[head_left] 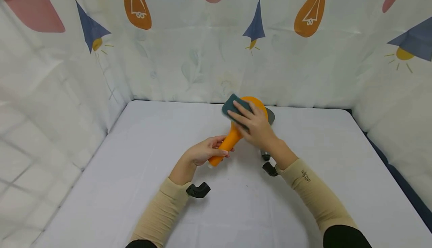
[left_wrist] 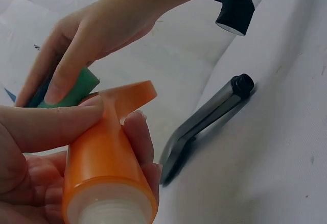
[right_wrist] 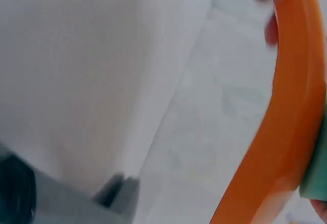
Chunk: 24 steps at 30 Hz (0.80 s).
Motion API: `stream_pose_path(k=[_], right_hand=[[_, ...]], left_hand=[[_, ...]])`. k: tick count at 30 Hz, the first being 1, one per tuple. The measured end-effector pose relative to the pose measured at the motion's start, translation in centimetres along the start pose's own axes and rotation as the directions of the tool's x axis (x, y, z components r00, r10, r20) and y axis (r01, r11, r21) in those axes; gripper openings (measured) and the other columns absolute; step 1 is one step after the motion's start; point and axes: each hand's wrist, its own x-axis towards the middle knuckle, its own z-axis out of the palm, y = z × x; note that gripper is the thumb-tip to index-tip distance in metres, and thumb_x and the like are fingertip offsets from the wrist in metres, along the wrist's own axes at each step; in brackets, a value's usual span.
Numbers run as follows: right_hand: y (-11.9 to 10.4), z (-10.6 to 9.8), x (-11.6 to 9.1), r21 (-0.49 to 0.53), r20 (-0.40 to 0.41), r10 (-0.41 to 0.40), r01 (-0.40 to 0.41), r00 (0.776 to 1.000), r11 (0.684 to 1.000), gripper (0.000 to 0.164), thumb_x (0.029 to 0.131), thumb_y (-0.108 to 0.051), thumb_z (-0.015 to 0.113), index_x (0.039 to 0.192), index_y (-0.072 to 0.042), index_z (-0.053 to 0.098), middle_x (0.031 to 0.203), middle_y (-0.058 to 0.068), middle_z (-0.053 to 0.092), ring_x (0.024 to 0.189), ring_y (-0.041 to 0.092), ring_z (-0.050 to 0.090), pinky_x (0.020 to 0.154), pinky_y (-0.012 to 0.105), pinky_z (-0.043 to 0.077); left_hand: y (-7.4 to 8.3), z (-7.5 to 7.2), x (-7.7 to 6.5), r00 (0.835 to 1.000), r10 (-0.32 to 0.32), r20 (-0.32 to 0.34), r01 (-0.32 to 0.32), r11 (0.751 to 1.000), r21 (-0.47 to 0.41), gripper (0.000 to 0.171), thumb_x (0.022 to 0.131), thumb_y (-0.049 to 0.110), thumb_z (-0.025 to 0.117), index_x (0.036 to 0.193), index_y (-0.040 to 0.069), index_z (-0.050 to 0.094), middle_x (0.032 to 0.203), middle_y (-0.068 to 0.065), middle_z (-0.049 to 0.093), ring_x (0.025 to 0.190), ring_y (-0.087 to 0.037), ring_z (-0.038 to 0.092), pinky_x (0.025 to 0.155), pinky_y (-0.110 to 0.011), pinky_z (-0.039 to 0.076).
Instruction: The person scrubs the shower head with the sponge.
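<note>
My left hand (head_left: 206, 150) grips the handle of an orange shower head (head_left: 231, 140) near its lower end, thumb on one side and fingers on the other. In the left wrist view the white threaded end of that shower head (left_wrist: 108, 155) points toward the camera. My right hand (head_left: 262, 129) holds a dark green sponge (head_left: 233, 99) against the orange head, fingers spread over the pad. The thumb presses the sponge's lighter green side (left_wrist: 82, 89) in the left wrist view. In the right wrist view the sponge (right_wrist: 314, 175) touches the orange surface.
A grey shower head (head_left: 271, 116) with a black threaded end lies on the white table (head_left: 162, 128) behind my right hand, partly hidden by it; the left wrist view shows its handle (left_wrist: 209, 116). Printed fabric walls (head_left: 189, 64) stand at the table's back and sides.
</note>
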Motion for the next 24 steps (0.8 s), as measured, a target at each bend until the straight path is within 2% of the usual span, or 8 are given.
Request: stream_pose_path(k=[3,6,9,12,16,19,22,24], right_hand=[[-1.6,0.4,0.2,-0.038,0.061,-0.121,0.123,0.991,0.992,0.046,0.091,-0.011,0.077,0.136,-0.010,0.068,0.148,0.017,0.054,0.133,0.053,0.044,0.104,0.064,0.041],[-1.9,0.5,0.4,-0.032,0.063,-0.124,0.126,0.990,0.992,0.046,0.090,-0.009,0.077,0.136,-0.011,0.068,0.149,0.016,0.054,0.135,0.052,0.043,0.106,0.064,0.040],[-0.8,0.2,0.6,0.015,0.000,-0.052,0.052,0.999,0.999,0.045,0.090,-0.006,0.076,0.135,-0.008,0.068,0.148,0.018,0.053,0.133,0.053,0.044,0.107,0.063,0.039],[1.1,-0.2,0.4,0.064,-0.072,0.063,-0.059,0.995,0.996,0.044,0.093,-0.005,0.074,0.136,-0.004,0.066,0.148,0.020,0.052,0.135,0.053,0.043,0.110,0.063,0.035],[3.1,-0.9,-0.7,0.136,-0.137,0.240,-0.222,0.961,0.966,0.043,0.096,-0.004,0.070,0.138,0.000,0.063,0.150,0.023,0.049,0.139,0.052,0.040,0.114,0.063,0.029],[3.6,-1.3,-1.4,0.176,-0.154,0.334,-0.307,0.930,0.935,0.044,0.098,-0.004,0.067,0.141,0.000,0.060,0.153,0.021,0.046,0.141,0.050,0.038,0.116,0.063,0.027],[3.7,-1.3,-1.9,0.165,-0.154,0.337,-0.313,0.929,0.935,0.045,0.101,-0.009,0.063,0.145,0.000,0.056,0.155,0.021,0.042,0.143,0.049,0.035,0.116,0.063,0.026],[3.4,-1.1,-2.0,0.122,-0.149,0.289,-0.272,0.946,0.954,0.045,0.105,-0.017,0.058,0.147,0.000,0.053,0.156,0.023,0.040,0.143,0.051,0.034,0.114,0.066,0.027]], left_hand=[[0.0,0.0,0.1,1.000,0.015,0.004,-0.015,1.000,0.009,0.054,0.102,-0.004,0.051,0.152,-0.013,0.031,0.135,-0.043,0.045,0.099,-0.021,0.060,0.085,-0.029,0.049],[0.0,0.0,0.1,1.000,0.023,0.007,-0.023,1.000,0.011,0.056,0.102,-0.003,0.052,0.152,-0.013,0.030,0.136,-0.043,0.045,0.101,-0.024,0.060,0.085,-0.029,0.049],[0.0,0.0,0.2,1.000,0.020,0.003,-0.020,1.000,0.003,0.056,0.102,-0.003,0.052,0.152,-0.012,0.030,0.137,-0.043,0.045,0.104,-0.031,0.060,0.085,-0.030,0.049],[0.0,0.0,0.2,1.000,0.016,-0.005,-0.016,1.000,0.008,0.053,0.103,-0.003,0.051,0.151,-0.012,0.033,0.133,-0.041,0.048,0.106,-0.039,0.057,0.084,-0.029,0.049],[0.1,-0.1,0.1,1.000,0.022,-0.013,-0.022,1.000,0.021,0.049,0.103,-0.003,0.052,0.148,-0.011,0.037,0.126,-0.032,0.056,0.107,-0.046,0.054,0.083,-0.029,0.050],[0.2,-0.1,-0.1,0.999,0.031,-0.012,-0.031,0.999,0.025,0.048,0.102,-0.003,0.053,0.147,-0.011,0.038,0.122,-0.023,0.061,0.109,-0.048,0.054,0.085,-0.031,0.050],[0.4,-0.1,-0.3,0.999,0.031,-0.012,-0.031,0.999,0.017,0.048,0.102,-0.003,0.054,0.148,-0.010,0.039,0.118,-0.012,0.063,0.110,-0.050,0.053,0.087,-0.034,0.050],[0.5,-0.1,-0.4,0.999,0.033,-0.010,-0.033,0.999,0.007,0.049,0.103,-0.003,0.053,0.148,-0.010,0.038,0.116,-0.008,0.064,0.110,-0.050,0.053,0.088,-0.035,0.050]])
